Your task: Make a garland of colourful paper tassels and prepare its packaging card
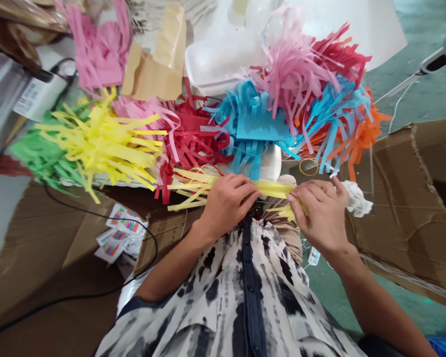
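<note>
Patterned shirt, both hands pinching yellow fringe

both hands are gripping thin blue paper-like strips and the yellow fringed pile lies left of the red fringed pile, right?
The colour is wrong: in the head view, the left hand and right hand grip a bundle of thin yellow paper-like strips. The yellow fringed pile does lie left of the red fringed pile.

A white tray sits at twelve o'clock, a cardboard box at three, printed cards and a black cable toward eight.
</note>
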`<state>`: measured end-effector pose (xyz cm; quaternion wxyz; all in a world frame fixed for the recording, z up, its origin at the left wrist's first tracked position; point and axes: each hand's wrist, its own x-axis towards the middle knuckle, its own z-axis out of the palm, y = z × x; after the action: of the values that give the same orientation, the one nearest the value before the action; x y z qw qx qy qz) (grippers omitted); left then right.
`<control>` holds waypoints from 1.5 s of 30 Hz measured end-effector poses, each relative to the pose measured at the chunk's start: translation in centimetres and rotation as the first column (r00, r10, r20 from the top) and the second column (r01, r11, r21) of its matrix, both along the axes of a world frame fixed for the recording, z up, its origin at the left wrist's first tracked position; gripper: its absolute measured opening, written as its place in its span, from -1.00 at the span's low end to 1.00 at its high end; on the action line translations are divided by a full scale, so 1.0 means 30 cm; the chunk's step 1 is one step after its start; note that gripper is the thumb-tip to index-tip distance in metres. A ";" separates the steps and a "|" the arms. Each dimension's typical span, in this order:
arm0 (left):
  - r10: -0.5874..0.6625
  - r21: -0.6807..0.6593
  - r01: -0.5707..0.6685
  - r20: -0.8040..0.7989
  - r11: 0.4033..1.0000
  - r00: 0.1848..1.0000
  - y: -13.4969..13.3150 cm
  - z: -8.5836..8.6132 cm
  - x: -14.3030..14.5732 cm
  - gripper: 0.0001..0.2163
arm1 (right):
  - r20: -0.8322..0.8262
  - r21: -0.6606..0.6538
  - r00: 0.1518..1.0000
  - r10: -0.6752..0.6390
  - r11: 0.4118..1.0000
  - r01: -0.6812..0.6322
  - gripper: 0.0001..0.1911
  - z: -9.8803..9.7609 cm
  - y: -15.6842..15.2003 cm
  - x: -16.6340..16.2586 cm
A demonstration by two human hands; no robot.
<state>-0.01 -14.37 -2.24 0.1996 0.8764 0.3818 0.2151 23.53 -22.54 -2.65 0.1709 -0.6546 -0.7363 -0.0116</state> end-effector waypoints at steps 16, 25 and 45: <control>0.116 0.066 -0.104 -0.228 0.992 0.967 0.032 0.003 0.042 -0.82 | 0.195 -0.114 0.979 -0.055 0.990 0.078 -0.69 0.025 0.078 0.007; 0.117 0.289 -0.073 -0.137 0.954 0.984 0.021 -0.016 0.066 -0.88 | 0.236 0.016 0.971 -0.045 0.999 0.042 -0.82 0.027 0.073 -0.027; -0.227 0.239 0.239 -0.076 0.941 0.971 0.035 -0.022 -0.020 -0.75 | 0.058 0.222 0.990 0.128 0.965 -0.138 -0.70 0.021 -0.027 -0.054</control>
<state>-0.62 -13.32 -2.89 0.1041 0.9382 0.2505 0.2152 21.91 -23.35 -2.03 0.2285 -0.5798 -0.7759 -0.0977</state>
